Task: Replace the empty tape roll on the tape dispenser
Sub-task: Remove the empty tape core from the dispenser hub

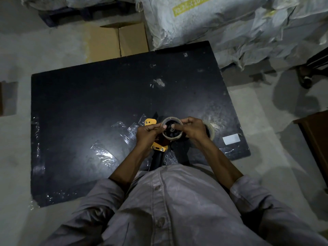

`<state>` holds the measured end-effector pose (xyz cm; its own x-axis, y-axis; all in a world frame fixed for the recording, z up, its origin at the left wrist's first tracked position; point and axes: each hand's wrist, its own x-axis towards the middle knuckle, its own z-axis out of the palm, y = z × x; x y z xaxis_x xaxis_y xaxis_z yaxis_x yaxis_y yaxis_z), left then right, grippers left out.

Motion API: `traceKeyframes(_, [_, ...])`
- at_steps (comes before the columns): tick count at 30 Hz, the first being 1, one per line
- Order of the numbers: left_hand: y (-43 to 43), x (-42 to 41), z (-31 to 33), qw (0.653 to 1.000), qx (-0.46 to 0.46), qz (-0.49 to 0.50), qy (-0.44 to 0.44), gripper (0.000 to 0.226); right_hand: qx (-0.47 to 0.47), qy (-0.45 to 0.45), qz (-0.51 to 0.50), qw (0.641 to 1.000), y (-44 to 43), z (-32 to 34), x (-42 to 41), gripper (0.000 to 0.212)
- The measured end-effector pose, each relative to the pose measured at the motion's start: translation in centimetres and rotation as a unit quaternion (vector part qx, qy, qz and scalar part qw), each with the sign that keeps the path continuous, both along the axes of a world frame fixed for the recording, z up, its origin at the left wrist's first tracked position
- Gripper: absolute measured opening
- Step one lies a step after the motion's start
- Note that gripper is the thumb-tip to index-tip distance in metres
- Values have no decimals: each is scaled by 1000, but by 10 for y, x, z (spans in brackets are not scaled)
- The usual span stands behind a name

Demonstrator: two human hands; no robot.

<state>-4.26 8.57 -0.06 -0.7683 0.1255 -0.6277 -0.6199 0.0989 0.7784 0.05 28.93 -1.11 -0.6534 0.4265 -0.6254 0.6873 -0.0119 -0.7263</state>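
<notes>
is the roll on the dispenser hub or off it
On: the roll rings the black hub of the dispenser; both hands grip it.

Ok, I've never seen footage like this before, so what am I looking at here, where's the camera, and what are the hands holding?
The single picture comes from a camera worn on a person's head, looking down past a grey shirt at both hands over a black table. There is no machine. The left hand grips a yellow and black tape dispenser. The right hand pinches the rim of a tape roll sitting around the dispenser's black hub. Another roll lies just behind the right hand. Crumpled clear tape scraps and a white label lie on the tabletop.
</notes>
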Motion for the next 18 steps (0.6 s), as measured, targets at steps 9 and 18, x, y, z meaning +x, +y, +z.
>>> traceKeyframes(9, [-2,2,4,1000,6,-20,6,36,37,-6,29,999,-2,11,0,52])
traceKeyframes(18, [-1,4,7,999,7,-17,28,36,40,-31,39,998,0,11,-4,59])
